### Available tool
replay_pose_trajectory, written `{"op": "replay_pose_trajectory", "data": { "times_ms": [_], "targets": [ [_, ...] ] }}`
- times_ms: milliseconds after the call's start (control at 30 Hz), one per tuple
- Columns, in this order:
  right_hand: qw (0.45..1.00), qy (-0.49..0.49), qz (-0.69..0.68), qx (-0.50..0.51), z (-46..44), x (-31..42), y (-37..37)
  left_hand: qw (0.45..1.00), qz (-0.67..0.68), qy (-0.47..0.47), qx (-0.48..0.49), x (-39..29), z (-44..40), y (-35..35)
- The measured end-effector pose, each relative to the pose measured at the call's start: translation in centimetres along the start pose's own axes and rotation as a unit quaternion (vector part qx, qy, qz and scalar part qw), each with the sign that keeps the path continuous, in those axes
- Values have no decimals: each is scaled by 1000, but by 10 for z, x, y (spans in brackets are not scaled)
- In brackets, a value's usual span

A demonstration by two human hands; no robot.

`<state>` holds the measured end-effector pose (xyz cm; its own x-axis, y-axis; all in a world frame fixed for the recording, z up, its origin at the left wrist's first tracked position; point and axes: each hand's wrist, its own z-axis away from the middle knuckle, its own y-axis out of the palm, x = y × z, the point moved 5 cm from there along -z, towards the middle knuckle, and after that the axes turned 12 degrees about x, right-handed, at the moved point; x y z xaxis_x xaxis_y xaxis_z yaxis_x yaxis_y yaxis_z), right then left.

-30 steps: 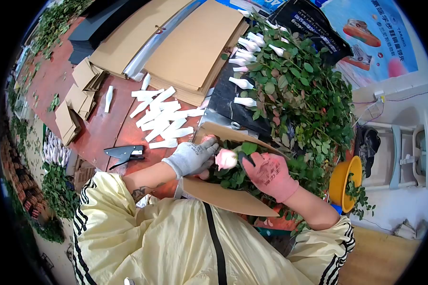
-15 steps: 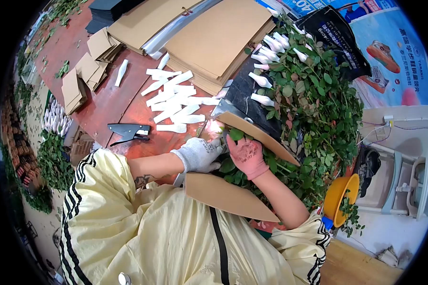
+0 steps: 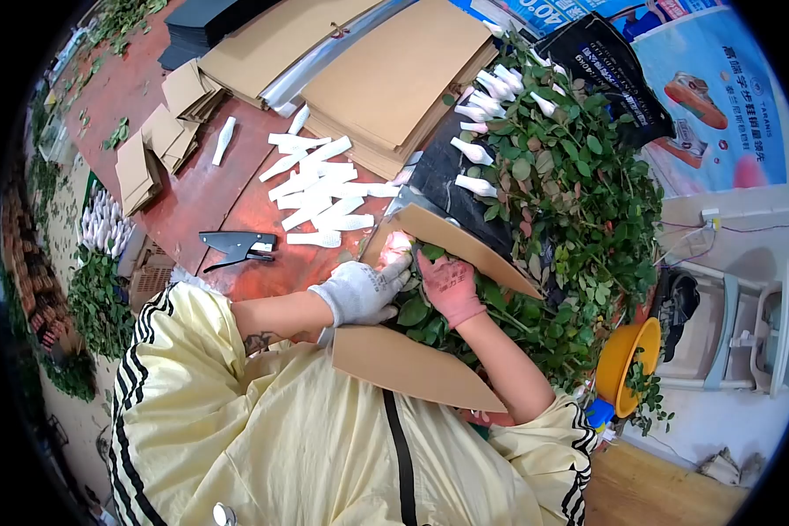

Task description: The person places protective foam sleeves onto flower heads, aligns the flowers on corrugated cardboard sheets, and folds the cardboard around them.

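In the centre are two hands, the left hand (image 3: 359, 294) and the right hand (image 3: 450, 287), and at least one bare rose (image 3: 395, 247). The cardboard flaps (image 3: 416, 368) are two, one above the hands and one below. At centre left is one stapler (image 3: 234, 247). Of white sleeves (image 3: 324, 188), more than ten overlap in the pile, and one lies apart. At upper left are three small card piles (image 3: 168, 133) and one black stack (image 3: 206, 35); at top centre, two big card stacks (image 3: 394, 74). At upper right are about ten capped buds (image 3: 475, 186) and one black bag (image 3: 600, 74). At lower right is one yellow basin (image 3: 612, 368).

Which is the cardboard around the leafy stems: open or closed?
Open: the near cardboard flap and far flap stand apart, with green leaves and the gloved right hand between them.
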<state>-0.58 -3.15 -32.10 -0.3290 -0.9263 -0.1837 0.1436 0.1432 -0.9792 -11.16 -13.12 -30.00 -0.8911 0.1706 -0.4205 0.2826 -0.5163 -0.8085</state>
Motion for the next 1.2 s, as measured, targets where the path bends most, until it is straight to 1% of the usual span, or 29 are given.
{"op": "replay_pose_trajectory", "data": {
  "times_ms": [100, 167, 200, 267, 333, 400, 433, 467, 500, 533, 567, 600, 633, 667, 700, 767, 833, 900, 967, 1000, 1033, 1067, 1100, 1133, 1167, 1200],
  "targets": [
    [1000, -3, 20, 22, 7, 0, 6, 1000, 2, -9, 18, 2, -3, 2],
    [1000, 0, -24, 7, 9, -2, 3, 1000, -4, -8, 22, 2, -3, 1],
    [1000, 1, -24, 7, 9, -1, 2, 1000, -10, -6, 25, 2, -3, 0],
    [991, 21, -23, 134, 5, -2, 0, 999, 1, -13, 36, 0, 0, -9],
    [989, 23, -37, 138, 6, -2, -5, 998, 9, -14, 53, 2, -3, -9],
    [988, 35, -59, 140, 7, -6, -13, 998, 54, 22, 27, 15, -8, -7],
    [981, 19, -79, 177, 9, -7, -19, 998, 47, 28, 39, 24, -10, -8],
    [972, 3, -102, 214, 12, -5, -26, 996, 70, 53, 12, 32, -11, -13],
    [970, 13, -115, 214, 17, -5, -39, 992, 96, 77, -14, 39, -12, -17],
    [972, 21, -153, 175, 20, -7, -60, 986, 84, 116, -84, 42, -9, -26],
    [972, 28, -189, 134, 23, -10, -72, 987, 82, 119, -72, 43, -5, -33],
    [987, 6, -140, 74, 28, -11, -80, 987, 97, 91, -92, 46, 1, -44],
    [986, 11, -147, 75, 28, -10, -84, 985, 112, 62, -114, 48, 5, -54],
    [980, 21, -173, 101, 26, -9, -87, 982, 99, 61, -149, 46, 7, -59],
    [972, 29, -198, 127, 23, -8, -87, 983, 97, 64, -142, 46, 4, -58],
    [971, 17, -199, 134, 17, -2, -81, 992, 65, 38, -103, 47, -2, -54],
    [966, -12, -201, 161, 16, 10, -65, 992, 60, 48, -99, 40, -2, -57],
    [964, -22, -202, 173, 16, 19, -51, 992, 59, 55, -98, 38, -3, -55],
    [969, 7, -192, 157, 17, 23, -35, 996, 13, 50, -67, 42, -7, -48],
    [968, 6, -194, 158, 17, 25, -27, 989, 5, 78, -122, 47, -8, -41],
    [972, 8, -195, 132, 16, 26, -26, 990, 7, 77, -120, 47, -9, -42],
    [975, 9, -195, 105, 16, 25, -26, 984, -24, 97, -149, 43, -9, -48],
    [975, 8, -195, 107, 16, 24, -25, 976, -55, 116, -178, 39, -9, -51],
    [978, 25, -197, 67, 16, 21, -32, 976, -52, 115, -177, 39, -13, -47],
    [979, 42, -199, 26, 18, 19, -37, 980, -70, 94, -163, 41, -20, -38],
    [979, 41, -199, 28, 18, 20, -34, 982, -88, 72, -150, 45, -26, -30]
  ]
}}
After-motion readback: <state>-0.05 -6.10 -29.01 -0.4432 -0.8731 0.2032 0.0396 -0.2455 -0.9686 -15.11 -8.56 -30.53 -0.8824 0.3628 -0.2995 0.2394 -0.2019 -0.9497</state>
